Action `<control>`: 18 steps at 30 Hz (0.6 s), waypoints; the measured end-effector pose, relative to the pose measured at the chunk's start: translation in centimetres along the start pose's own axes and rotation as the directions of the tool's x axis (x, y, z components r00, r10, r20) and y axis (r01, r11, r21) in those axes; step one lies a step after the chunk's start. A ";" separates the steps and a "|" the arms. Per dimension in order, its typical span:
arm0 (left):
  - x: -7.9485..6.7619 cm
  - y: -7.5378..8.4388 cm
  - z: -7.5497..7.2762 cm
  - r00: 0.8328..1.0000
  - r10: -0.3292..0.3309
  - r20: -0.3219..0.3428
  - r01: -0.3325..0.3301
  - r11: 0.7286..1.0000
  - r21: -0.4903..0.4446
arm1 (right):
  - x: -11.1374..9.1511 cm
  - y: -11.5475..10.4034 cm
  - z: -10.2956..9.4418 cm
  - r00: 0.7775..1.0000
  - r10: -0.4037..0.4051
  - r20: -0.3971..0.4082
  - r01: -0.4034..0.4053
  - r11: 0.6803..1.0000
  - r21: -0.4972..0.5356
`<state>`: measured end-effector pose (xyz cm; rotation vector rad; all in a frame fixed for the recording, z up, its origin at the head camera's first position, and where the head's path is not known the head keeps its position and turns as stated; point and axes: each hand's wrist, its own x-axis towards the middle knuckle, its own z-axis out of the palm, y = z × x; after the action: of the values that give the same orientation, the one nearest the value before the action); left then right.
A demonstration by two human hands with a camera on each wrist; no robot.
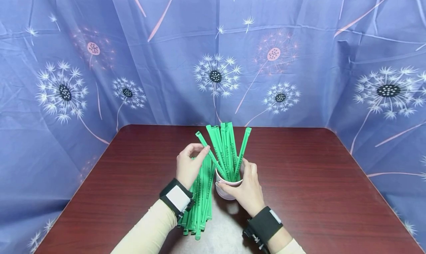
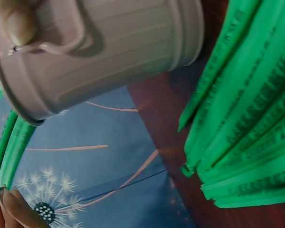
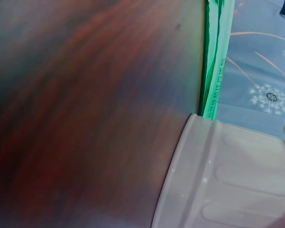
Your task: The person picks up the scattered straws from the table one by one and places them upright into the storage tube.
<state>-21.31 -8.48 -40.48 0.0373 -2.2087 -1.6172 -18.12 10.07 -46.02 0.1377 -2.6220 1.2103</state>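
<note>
A small pale pink bucket [image 1: 225,193] with ribbed sides and a handle stands on the table, holding several long, narrow green packets [image 1: 223,146] with dark print. My right hand [image 1: 247,193] grips the bucket near its rim, thumb in front and fingers round the far right side. To the left, my left hand [image 1: 189,165] pinches one green packet [image 1: 204,145] that leans over the rim with its lower end inside. Under my left wrist lies a loose pile of the same packets [image 1: 198,209], seen closely in the left wrist view. Only the bucket's side [image 3: 247,175] shows in the right wrist view.
The dark red wooden table [image 1: 316,187] extends to both sides of the bucket and pile. A blue curtain [image 1: 173,80] with dandelion prints hangs along the table's back and sides. Each wrist wears a black band [image 1: 266,224].
</note>
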 end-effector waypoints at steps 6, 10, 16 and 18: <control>0.0 -1.0 0.2 0.997 -0.006 0.079 -0.001 0.996 0.087 | 0.0 0.1 0.1 1.000 -0.002 -0.002 0.002 1.000 -0.002; -0.1 -1.6 0.0 0.982 -0.012 0.189 -0.015 0.990 0.142 | 0.1 0.1 0.1 1.000 0.000 -0.003 0.000 1.000 -0.004; -0.1 -3.3 -0.8 0.950 -0.033 0.311 -0.100 0.910 0.403 | 0.1 0.1 0.2 1.000 -0.006 -0.008 0.006 1.000 -0.002; -0.2 -3.9 -1.2 0.945 -0.049 0.323 -0.138 0.836 0.530 | 0.1 0.1 0.2 1.000 -0.007 -0.008 0.007 1.000 -0.001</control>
<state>-21.55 -10.78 -43.79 -0.1319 -2.8419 -0.9584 -18.29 10.00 -46.16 0.1416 -2.6132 1.2046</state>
